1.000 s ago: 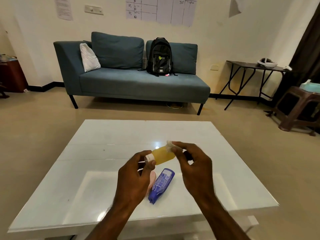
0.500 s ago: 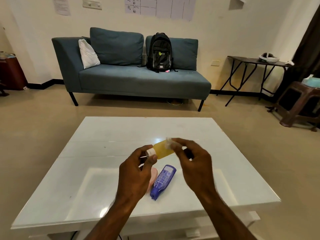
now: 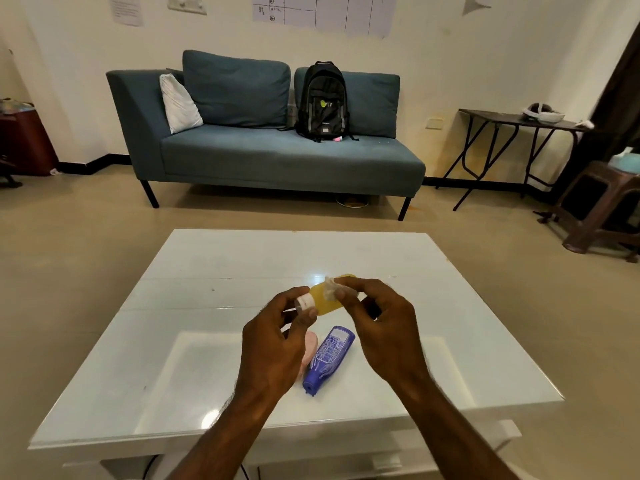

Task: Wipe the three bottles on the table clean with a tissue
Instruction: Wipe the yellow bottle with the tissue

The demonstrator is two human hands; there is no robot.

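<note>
Above the white table (image 3: pixel 214 282) I hold a small yellow bottle (image 3: pixel 322 299) with a white cap. My left hand (image 3: pixel 277 344) pinches its capped end between thumb and fingers. My right hand (image 3: pixel 377 327) pinches a small crumpled white tissue (image 3: pixel 330 289) against the bottle's body. Below my hands a blue bottle (image 3: pixel 329 356) lies flat on the table. A pink bottle (image 3: pixel 310 344) lies beside it on the left, mostly hidden behind my left hand.
A blue sofa (image 3: pixel 270 157) with a black backpack (image 3: pixel 323 100) stands beyond the table. A dark folding table (image 3: pixel 516 119) and a brown stool (image 3: pixel 599 206) are at the right. Bare floor surrounds the white table.
The tissue in my right hand has slid along the yellow bottle toward its middle. The camera has tipped slightly, and the two lying bottles have stayed put.
</note>
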